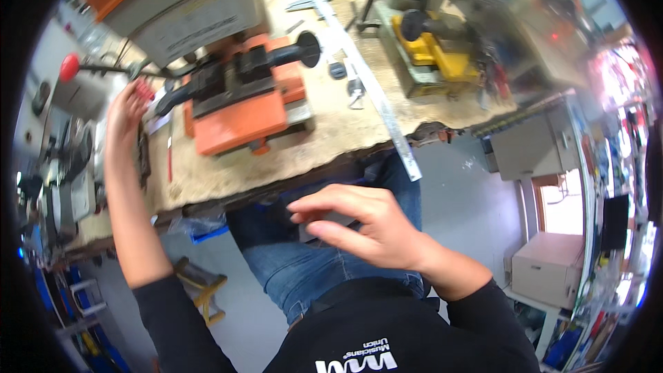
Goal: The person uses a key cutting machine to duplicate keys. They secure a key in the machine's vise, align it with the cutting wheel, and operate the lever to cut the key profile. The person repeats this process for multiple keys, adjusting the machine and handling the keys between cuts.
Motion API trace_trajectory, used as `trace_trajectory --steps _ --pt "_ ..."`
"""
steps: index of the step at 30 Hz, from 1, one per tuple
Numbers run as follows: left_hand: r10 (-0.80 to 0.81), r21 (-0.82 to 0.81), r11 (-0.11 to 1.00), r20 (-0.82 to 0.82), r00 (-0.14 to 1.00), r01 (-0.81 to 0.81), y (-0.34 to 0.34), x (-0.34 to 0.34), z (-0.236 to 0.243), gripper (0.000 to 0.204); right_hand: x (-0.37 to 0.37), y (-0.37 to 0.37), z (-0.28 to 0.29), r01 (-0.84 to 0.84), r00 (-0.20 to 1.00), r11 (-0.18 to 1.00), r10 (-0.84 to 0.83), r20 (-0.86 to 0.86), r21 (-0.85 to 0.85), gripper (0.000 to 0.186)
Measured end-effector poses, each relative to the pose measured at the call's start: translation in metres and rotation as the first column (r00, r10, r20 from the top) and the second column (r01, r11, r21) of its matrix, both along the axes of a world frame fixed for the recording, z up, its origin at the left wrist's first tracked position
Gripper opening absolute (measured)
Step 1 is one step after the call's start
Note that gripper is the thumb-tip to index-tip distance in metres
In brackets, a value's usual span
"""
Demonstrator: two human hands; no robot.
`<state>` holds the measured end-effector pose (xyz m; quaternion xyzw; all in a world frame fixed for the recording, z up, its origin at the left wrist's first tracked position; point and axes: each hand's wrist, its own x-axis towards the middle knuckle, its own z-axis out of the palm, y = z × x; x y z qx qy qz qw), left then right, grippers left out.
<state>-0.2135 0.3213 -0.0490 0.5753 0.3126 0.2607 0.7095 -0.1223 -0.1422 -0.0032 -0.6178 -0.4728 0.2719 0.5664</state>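
My left hand (pixel 127 112) reaches up to the left side of an orange and grey bench machine (pixel 238 124). Its fingers are closed at a small red piece (pixel 144 90), whose kind I cannot make out. Close by, a lever with a red ball knob (pixel 70 67) sticks out to the left. On the machine's front are black clamps (pixel 210 86) and a black round knob (pixel 309 49). Above my lap, my right hand (pixel 362 224) is held in the air, thumb and fingers apart, with nothing seen in it.
A long metal ruler (pixel 376 97) overhangs the wooden bench's (pixel 228 173) front edge. Near it lie a caliper (pixel 309 3) and a car-style key fob (pixel 337 70). A yellow machine (pixel 435 52) stands at the right. Below left is a wooden stool (pixel 200 290); a beige cabinet (pixel 549 266) stands right.
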Motion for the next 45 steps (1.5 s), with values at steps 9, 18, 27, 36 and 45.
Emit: trace_trajectory --steps 9,18,27,36,45 --pt "-0.029 0.281 0.958 0.282 0.959 -0.053 -0.231 -0.077 0.021 0.048 -0.001 0.052 -0.004 -0.090 0.911 0.993 0.113 -0.397 0.076 0.053" --pt "-0.338 0.388 0.883 0.132 0.932 0.265 -0.281 0.005 0.045 0.036 0.023 0.031 0.010 0.400 0.870 0.901 -0.317 -0.377 0.166 0.028" --pt "-0.290 0.021 0.950 0.422 0.859 0.311 -0.255 0.028 0.085 0.050 0.050 0.057 0.007 0.522 0.852 0.794 -0.466 -0.239 0.313 0.021" --pt "-0.397 0.111 0.918 0.286 0.872 0.381 -0.243 0.041 0.083 0.048 0.053 0.072 0.008 0.508 0.858 0.796 -0.437 -0.269 0.328 0.023" --pt "-0.291 0.525 0.817 0.019 0.956 0.238 -0.231 0.043 0.073 0.046 0.050 0.075 0.008 0.505 0.856 0.805 -0.419 -0.304 0.311 0.022"
